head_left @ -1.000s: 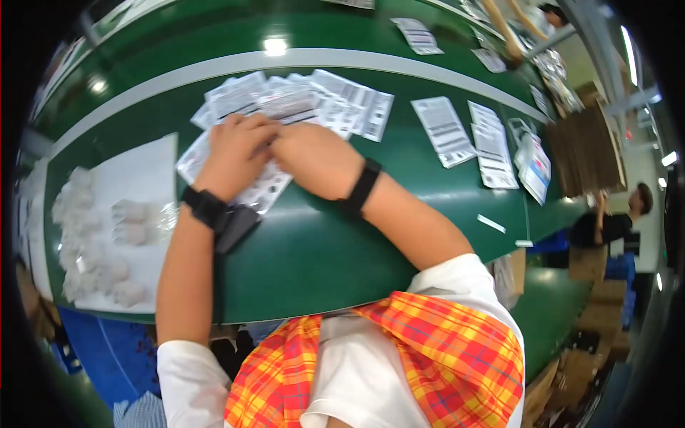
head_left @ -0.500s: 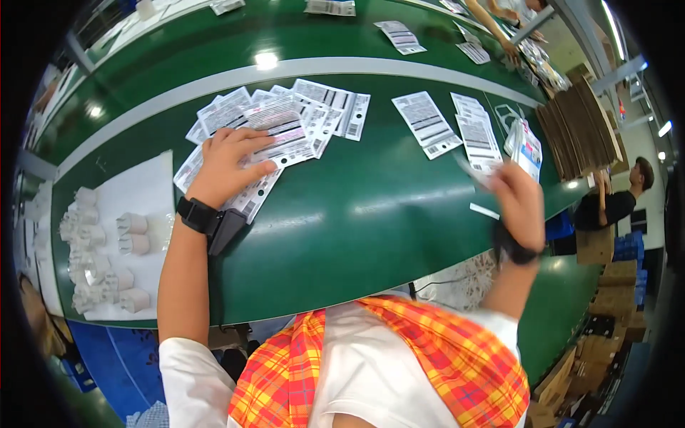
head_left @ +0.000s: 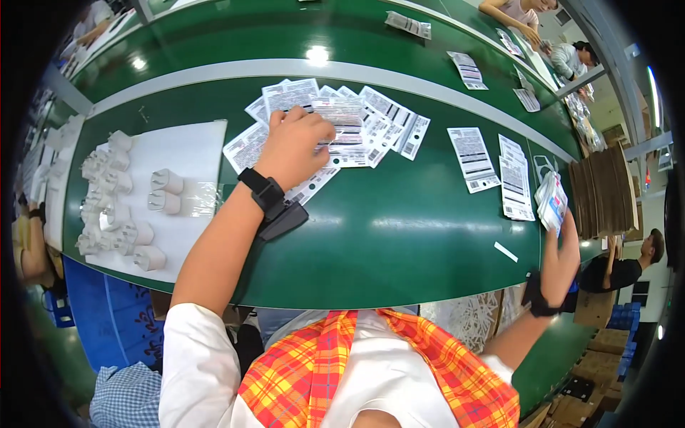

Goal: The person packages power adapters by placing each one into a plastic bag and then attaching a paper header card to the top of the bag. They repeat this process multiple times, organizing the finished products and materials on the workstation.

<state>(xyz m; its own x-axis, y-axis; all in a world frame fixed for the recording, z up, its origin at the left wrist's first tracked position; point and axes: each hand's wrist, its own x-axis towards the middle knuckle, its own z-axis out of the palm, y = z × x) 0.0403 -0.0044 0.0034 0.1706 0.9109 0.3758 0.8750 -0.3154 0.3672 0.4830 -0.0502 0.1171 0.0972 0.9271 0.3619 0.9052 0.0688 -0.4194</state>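
Observation:
My left hand (head_left: 298,146) lies on a fanned pile of flat, printed packets (head_left: 346,114) left of the table's middle. Its fingers are bent but apart, touching the top packet, and the thumb stands off from them. At the right, my right hand (head_left: 561,250) closes on the near edge of a small stack of coloured packets (head_left: 551,196); some of its fingers are hidden. Just left of this stack lie an overlapping column of printed packets (head_left: 515,178) and a single one (head_left: 473,160). Black bands sit on both my wrists.
White plug-like adapters (head_left: 114,200) crowd a white board (head_left: 178,246) at left. A white strip (head_left: 506,252) lies on the green table (head_left: 371,264). Stacked cardboard sheets (head_left: 603,189) stand at right. Beyond a grey rail (head_left: 342,71), more packets lie, and other people work.
My right hand has moved right and nearer, from the column of packets to the coloured stack. My left hand stays on the pile, its fingers more bent. The whole view has shifted.

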